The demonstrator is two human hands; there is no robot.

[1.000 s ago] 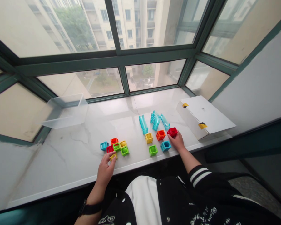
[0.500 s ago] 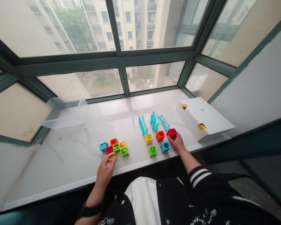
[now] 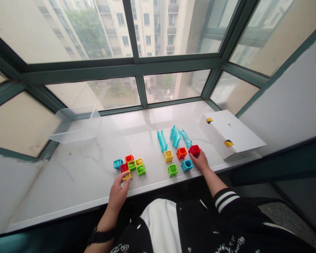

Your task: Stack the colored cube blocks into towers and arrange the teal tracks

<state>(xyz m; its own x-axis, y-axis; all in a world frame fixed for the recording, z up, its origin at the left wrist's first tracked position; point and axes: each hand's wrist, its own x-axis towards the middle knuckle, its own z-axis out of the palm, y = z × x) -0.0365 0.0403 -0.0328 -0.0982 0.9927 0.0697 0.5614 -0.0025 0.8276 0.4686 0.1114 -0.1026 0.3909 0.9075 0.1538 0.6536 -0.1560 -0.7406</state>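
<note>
My left hand (image 3: 118, 191) has its thumb and fingers around a yellow block (image 3: 130, 175) at the near side of the left cluster. Around that block are a red block (image 3: 124, 168), a blue block (image 3: 118, 163), an orange block (image 3: 129, 159), a green block (image 3: 132, 165), another yellow block (image 3: 139, 162) and another green block (image 3: 141, 170). On the right, my right hand (image 3: 201, 161) grips a red block (image 3: 194, 150). Close to it lie an orange block (image 3: 181, 153), a blue block (image 3: 186, 165), a yellow block (image 3: 168, 156) and a green block (image 3: 173, 170).
Behind the right-hand blocks lie a straight clear blue track piece (image 3: 162, 141), a curved one (image 3: 175, 136) and a smaller one (image 3: 186, 138). A clear plastic bin (image 3: 81, 135) stands at the left, a white box (image 3: 234, 130) at the right. Windows border the marble-patterned ledge (image 3: 89, 175).
The whole view has shifted slightly. Both hands stay on the same blocks, and no block has visibly moved on the ledge.
</note>
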